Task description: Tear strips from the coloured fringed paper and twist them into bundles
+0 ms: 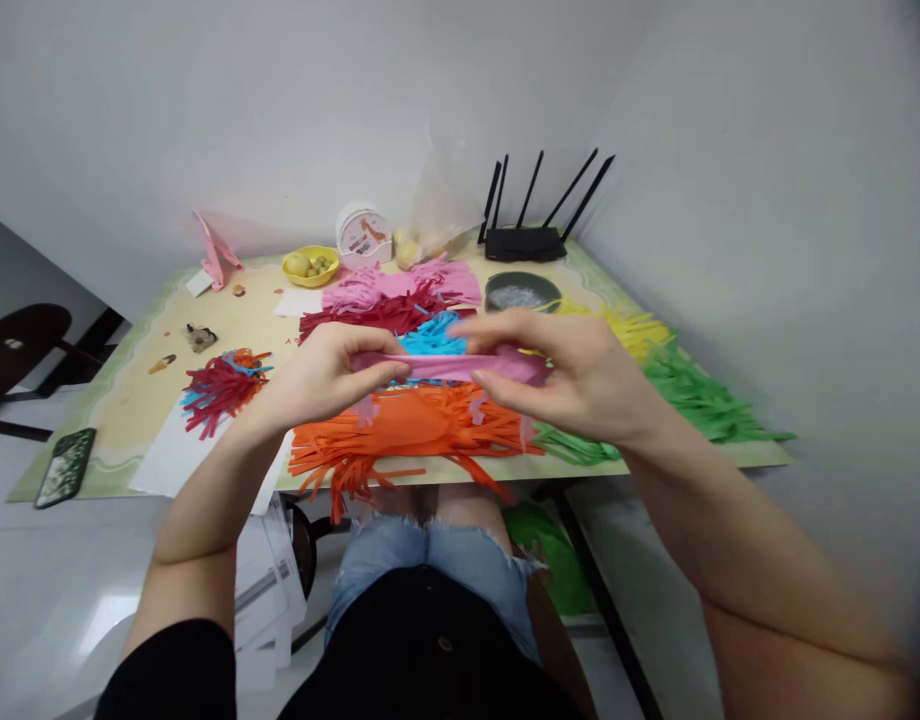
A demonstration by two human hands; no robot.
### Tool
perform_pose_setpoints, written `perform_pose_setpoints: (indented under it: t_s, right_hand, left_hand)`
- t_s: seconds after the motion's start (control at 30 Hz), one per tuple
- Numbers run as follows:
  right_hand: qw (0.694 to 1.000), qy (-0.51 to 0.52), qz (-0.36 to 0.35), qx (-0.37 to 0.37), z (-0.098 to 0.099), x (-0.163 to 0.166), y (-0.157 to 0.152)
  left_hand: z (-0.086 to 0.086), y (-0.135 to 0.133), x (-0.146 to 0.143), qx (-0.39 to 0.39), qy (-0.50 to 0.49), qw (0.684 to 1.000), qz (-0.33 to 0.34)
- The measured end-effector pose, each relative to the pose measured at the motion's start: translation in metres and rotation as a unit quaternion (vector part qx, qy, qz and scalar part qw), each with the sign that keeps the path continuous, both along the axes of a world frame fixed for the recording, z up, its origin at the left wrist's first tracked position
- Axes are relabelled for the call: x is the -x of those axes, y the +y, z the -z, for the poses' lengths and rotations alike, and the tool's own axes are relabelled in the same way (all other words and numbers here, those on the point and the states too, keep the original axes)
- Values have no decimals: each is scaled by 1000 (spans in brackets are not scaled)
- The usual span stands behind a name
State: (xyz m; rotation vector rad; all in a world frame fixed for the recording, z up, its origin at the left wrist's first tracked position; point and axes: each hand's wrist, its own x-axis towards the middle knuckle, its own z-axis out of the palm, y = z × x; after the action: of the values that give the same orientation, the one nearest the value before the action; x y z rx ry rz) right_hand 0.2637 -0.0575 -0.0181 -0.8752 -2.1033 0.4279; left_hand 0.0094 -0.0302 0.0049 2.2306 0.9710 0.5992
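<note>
A folded strip of pink tissue paper [443, 368] stretches level between my two hands above the table, its fringed ends hanging down. My left hand [326, 370] pinches one end between thumb and fingers. At the other end my right hand [569, 372] is closed on the paper, its fingers slightly blurred. Below lies a sheet of orange fringed paper [407, 425]. Blue fringed paper [434, 335] shows behind my hands, partly hidden. Farther back are dark red fringed paper [370, 312] and pink fringed paper [400, 287].
Green fringed paper [704, 395] and yellow fringed paper [625, 330] lie at the right. A multicoloured tassel bundle [224, 388] and a phone [65, 467] are at the left. At the back stand a router [525, 243], a dark bowl [521, 292] and a yellow fruit dish [310, 266].
</note>
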Motion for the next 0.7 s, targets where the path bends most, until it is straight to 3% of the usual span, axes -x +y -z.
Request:
perform_pose_setpoints:
  t_s: [0.17,0.43,0.7]
  right_hand:
    - [992,24,26,123,3,4,2]
    - [953,238,-33,186,21,12,-1]
    - [917,314,-39,244,32,18,4]
  left_hand:
    - [1,-5,-4,-24,-36,999,-17]
    - [29,-2,5,158,-263,952,-8]
    - [37,0,4,119,-291,949,14]
